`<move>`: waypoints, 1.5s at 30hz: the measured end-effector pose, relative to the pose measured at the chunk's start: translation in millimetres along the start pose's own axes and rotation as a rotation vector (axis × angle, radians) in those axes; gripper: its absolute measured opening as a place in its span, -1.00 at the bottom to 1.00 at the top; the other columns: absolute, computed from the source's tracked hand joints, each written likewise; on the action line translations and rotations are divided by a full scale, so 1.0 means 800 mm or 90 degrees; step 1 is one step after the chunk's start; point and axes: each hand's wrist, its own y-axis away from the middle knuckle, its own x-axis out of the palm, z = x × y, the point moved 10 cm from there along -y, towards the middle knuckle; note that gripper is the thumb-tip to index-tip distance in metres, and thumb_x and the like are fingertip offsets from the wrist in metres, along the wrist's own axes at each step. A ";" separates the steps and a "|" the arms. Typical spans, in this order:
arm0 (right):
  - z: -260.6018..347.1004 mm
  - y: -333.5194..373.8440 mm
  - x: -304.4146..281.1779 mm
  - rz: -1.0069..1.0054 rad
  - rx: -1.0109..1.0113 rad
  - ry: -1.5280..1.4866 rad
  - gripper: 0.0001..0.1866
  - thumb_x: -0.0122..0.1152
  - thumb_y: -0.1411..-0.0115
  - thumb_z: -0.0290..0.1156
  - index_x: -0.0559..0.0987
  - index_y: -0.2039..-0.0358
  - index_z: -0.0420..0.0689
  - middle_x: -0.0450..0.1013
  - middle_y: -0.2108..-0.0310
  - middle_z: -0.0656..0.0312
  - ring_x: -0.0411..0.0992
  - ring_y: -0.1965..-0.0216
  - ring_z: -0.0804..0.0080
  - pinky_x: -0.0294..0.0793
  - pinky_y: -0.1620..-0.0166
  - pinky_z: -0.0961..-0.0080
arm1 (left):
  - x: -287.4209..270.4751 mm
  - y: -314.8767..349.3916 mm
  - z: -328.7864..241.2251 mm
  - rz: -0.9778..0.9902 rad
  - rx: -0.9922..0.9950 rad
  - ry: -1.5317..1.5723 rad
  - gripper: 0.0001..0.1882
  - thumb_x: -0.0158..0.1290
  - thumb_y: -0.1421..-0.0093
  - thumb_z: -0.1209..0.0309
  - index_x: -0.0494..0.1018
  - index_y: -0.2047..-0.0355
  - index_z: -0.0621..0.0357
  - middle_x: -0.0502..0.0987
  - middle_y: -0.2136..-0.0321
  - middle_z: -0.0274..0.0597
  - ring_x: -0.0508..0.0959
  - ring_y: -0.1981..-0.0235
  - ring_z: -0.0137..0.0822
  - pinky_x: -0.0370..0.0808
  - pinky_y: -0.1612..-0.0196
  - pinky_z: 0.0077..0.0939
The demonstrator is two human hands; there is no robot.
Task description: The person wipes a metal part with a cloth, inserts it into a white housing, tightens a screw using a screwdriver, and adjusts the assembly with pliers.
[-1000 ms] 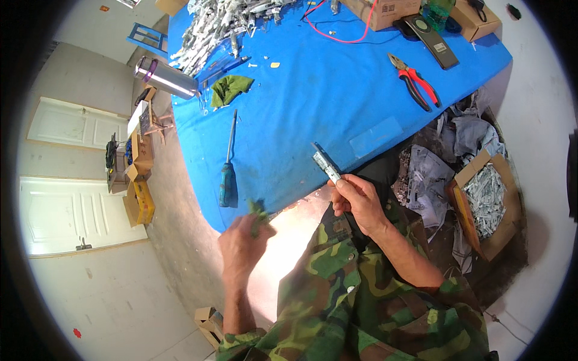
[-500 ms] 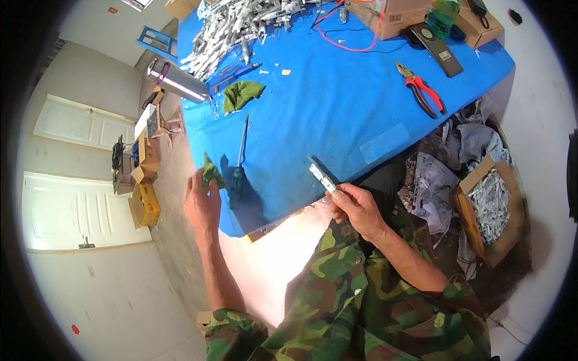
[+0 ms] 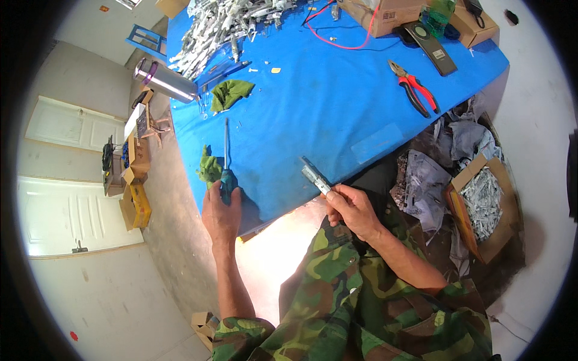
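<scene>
My left hand [image 3: 221,212] reaches to the near left edge of the blue table [image 3: 337,102] and closes around the teal handle of a screwdriver [image 3: 226,161], whose shaft points away from me. A small green cloth [image 3: 209,168] lies right beside that hand. My right hand [image 3: 352,207] holds a small grey metal part [image 3: 314,175] up over the table's near edge, in front of my camouflage sleeve.
A second green cloth [image 3: 230,92], a steel flask [image 3: 165,80] and a heap of grey metal parts [image 3: 229,24] sit at the far left. Red pliers [image 3: 414,87], a black device [image 3: 428,41] and cardboard boxes [image 3: 385,15] lie far right. A box of parts [image 3: 484,201] stands on the floor.
My left hand has moved from my lap up to the table edge and onto the screwdriver handle; the small green cloth it carried now lies on the table. My right hand barely moved.
</scene>
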 end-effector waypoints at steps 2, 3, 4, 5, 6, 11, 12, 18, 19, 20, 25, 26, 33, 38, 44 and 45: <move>0.001 0.000 -0.001 0.001 -0.009 -0.003 -0.68 0.10 -0.52 -0.25 0.59 0.07 -0.30 0.48 0.43 0.32 0.44 0.48 0.66 0.53 0.41 0.62 | 0.005 -0.003 0.007 0.016 -0.012 0.077 -0.57 0.29 -0.24 0.27 0.56 -0.02 0.28 0.66 0.18 0.01 0.67 0.17 -0.05 0.59 0.09 -0.21; 0.002 -0.001 0.000 0.002 -0.015 -0.002 -0.68 0.10 -0.52 -0.25 0.59 0.08 -0.30 0.47 0.44 0.33 0.43 0.49 0.66 0.53 0.42 0.62 | 0.004 -0.005 0.010 0.024 -0.015 0.135 -0.60 0.26 -0.25 0.29 0.56 0.00 0.30 0.66 0.24 0.00 0.67 0.23 -0.11 0.59 0.13 -0.24; 0.004 -0.001 0.001 0.004 -0.021 -0.002 -0.68 0.10 -0.52 -0.25 0.59 0.08 -0.30 0.47 0.44 0.33 0.43 0.49 0.66 0.52 0.43 0.62 | 0.005 -0.004 0.012 0.033 -0.019 0.194 -0.62 0.24 -0.26 0.31 0.57 0.02 0.33 0.66 0.29 -0.01 0.68 0.29 -0.16 0.59 0.18 -0.28; 0.003 -0.001 0.000 -0.008 -0.017 -0.016 -0.69 0.13 -0.49 -0.24 0.59 0.15 -0.28 0.46 0.46 0.34 0.41 0.50 0.67 0.49 0.44 0.63 | 0.007 0.000 0.019 0.047 -0.053 0.250 -0.65 0.21 -0.27 0.32 0.57 0.04 0.34 0.65 0.33 -0.05 0.65 0.33 -0.23 0.58 0.23 -0.33; 0.004 0.000 0.001 -0.020 -0.013 -0.031 -0.69 0.15 -0.47 -0.23 0.59 0.22 -0.26 0.46 0.48 0.36 0.39 0.51 0.68 0.46 0.45 0.64 | 0.005 0.004 0.025 0.061 -0.088 0.306 -0.67 0.17 -0.28 0.34 0.57 0.05 0.34 0.64 0.37 -0.08 0.63 0.38 -0.30 0.56 0.29 -0.38; 0.007 0.000 -0.004 -0.034 0.005 -0.025 -0.65 0.19 -0.44 -0.17 0.57 0.35 -0.21 0.43 0.53 0.38 0.35 0.55 0.70 0.39 0.47 0.67 | -0.016 0.048 -0.003 0.205 -0.161 0.519 -0.65 0.11 -0.33 0.35 0.52 0.01 0.39 0.59 0.30 -0.15 0.52 0.46 -0.51 0.47 0.50 -0.58; 0.012 0.002 -0.002 -0.038 0.011 -0.034 -0.65 0.19 -0.43 -0.16 0.57 0.36 -0.20 0.42 0.54 0.39 0.34 0.56 0.69 0.38 0.48 0.67 | -0.022 0.057 -0.006 0.223 -0.154 0.547 -0.65 0.14 -0.31 0.32 0.55 0.03 0.36 0.59 0.33 -0.18 0.51 0.49 -0.53 0.40 0.53 -0.62; 0.008 -0.004 0.000 -0.055 0.047 -0.006 -0.66 0.16 -0.45 -0.17 0.58 0.31 -0.22 0.36 0.58 0.41 0.27 0.63 0.71 0.26 0.57 0.65 | -0.083 0.072 -0.030 0.240 -0.030 0.385 -0.68 0.20 -0.13 0.37 0.61 0.14 0.30 0.55 0.46 -0.34 0.49 0.44 -0.52 0.39 0.36 -0.59; 0.006 -0.004 -0.001 -0.063 0.052 -0.016 -0.66 0.18 -0.43 -0.17 0.57 0.37 -0.19 0.34 0.60 0.43 0.25 0.64 0.71 0.22 0.58 0.64 | -0.089 0.072 -0.033 0.238 -0.005 0.373 -0.69 0.21 -0.12 0.39 0.62 0.14 0.29 0.55 0.45 -0.34 0.49 0.43 -0.52 0.40 0.35 -0.60; 0.007 -0.004 -0.001 -0.067 0.050 -0.017 -0.66 0.19 -0.43 -0.17 0.57 0.37 -0.20 0.33 0.60 0.43 0.23 0.64 0.71 0.20 0.59 0.64 | -0.093 0.072 -0.033 0.231 0.006 0.374 -0.69 0.22 -0.10 0.42 0.62 0.14 0.29 0.55 0.44 -0.33 0.50 0.43 -0.51 0.41 0.35 -0.60; 0.004 -0.002 -0.001 -0.059 0.064 -0.001 -0.61 0.11 -0.52 -0.15 0.59 0.18 -0.29 0.26 0.61 0.43 0.16 0.65 0.75 0.19 0.61 0.69 | -0.104 0.069 -0.044 0.224 0.068 0.342 -0.67 0.19 -0.03 0.57 0.60 0.14 0.29 0.55 0.38 -0.33 0.48 0.40 -0.53 0.39 0.33 -0.62; 0.005 -0.001 -0.001 -0.060 0.063 0.000 -0.62 0.11 -0.52 -0.16 0.59 0.17 -0.29 0.26 0.61 0.43 0.15 0.65 0.75 0.19 0.61 0.69 | -0.104 0.069 -0.045 0.219 0.081 0.342 -0.66 0.19 -0.02 0.59 0.60 0.14 0.29 0.55 0.38 -0.31 0.48 0.40 -0.52 0.39 0.34 -0.61; 0.011 0.003 0.003 -0.049 0.054 0.008 -0.64 0.10 -0.50 -0.19 0.59 0.15 -0.30 0.26 0.62 0.43 0.14 0.65 0.75 0.17 0.61 0.68 | -0.106 0.073 -0.056 0.216 0.140 0.325 -0.65 0.18 0.02 0.65 0.59 0.15 0.26 0.54 0.38 -0.24 0.51 0.41 -0.45 0.39 0.35 -0.58; 0.013 0.004 0.001 -0.046 0.042 0.018 -0.70 0.12 -0.48 -0.24 0.57 0.17 -0.26 0.30 0.60 0.42 0.19 0.64 0.75 0.20 0.60 0.68 | -0.107 0.073 -0.061 0.220 0.131 0.319 -0.65 0.17 0.02 0.64 0.59 0.15 0.26 0.53 0.39 -0.24 0.51 0.42 -0.44 0.40 0.36 -0.56; 0.012 0.007 0.004 -0.083 0.043 0.069 -0.69 0.25 -0.34 -0.30 0.55 0.05 -0.27 0.53 0.48 0.31 0.44 0.52 0.67 0.40 0.49 0.66 | -0.107 0.074 -0.052 0.228 0.117 0.323 -0.67 0.17 0.01 0.61 0.59 0.16 0.29 0.54 0.42 -0.27 0.50 0.42 -0.48 0.38 0.37 -0.57; 0.014 0.008 0.005 -0.082 0.039 0.068 -0.68 0.26 -0.33 -0.30 0.54 0.04 -0.28 0.55 0.47 0.29 0.46 0.50 0.66 0.42 0.46 0.64 | -0.107 0.075 -0.048 0.223 0.126 0.324 -0.67 0.18 0.01 0.60 0.59 0.16 0.30 0.54 0.42 -0.27 0.50 0.43 -0.48 0.38 0.37 -0.58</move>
